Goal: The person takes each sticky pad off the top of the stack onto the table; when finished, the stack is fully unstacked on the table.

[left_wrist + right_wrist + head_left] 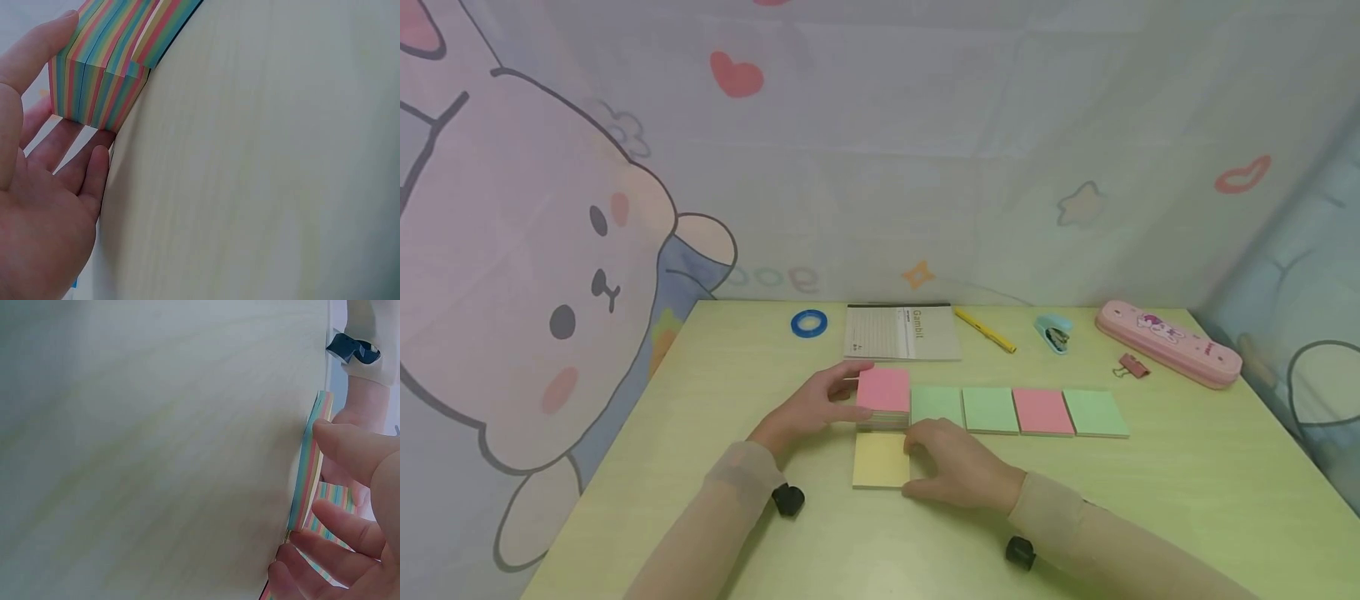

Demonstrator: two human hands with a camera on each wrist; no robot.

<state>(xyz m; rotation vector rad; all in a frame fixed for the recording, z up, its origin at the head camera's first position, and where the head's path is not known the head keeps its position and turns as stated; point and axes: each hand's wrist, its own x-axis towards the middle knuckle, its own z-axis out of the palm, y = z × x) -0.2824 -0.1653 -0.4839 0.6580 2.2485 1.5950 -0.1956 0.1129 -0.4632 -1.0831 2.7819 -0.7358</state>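
Your left hand [820,404] clasps the pad [883,398] with curled fingers; your right hand [958,471], fingers relaxed, rests just right of the yellow note [880,460].

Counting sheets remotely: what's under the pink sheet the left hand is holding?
Under the pink sheet is a thick multicoloured pad, striped pink, green, blue and yellow, gripped by the left hand. Its underside is hidden.

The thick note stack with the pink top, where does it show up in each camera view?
Head: note stack at table centre, left end of the row of pads, left hand against it.
Left wrist: striped side of the stack at upper left, fingers round it.
Right wrist: striped edges at the right edge, but which pile cannot be told.
Shared landmark: the green table.
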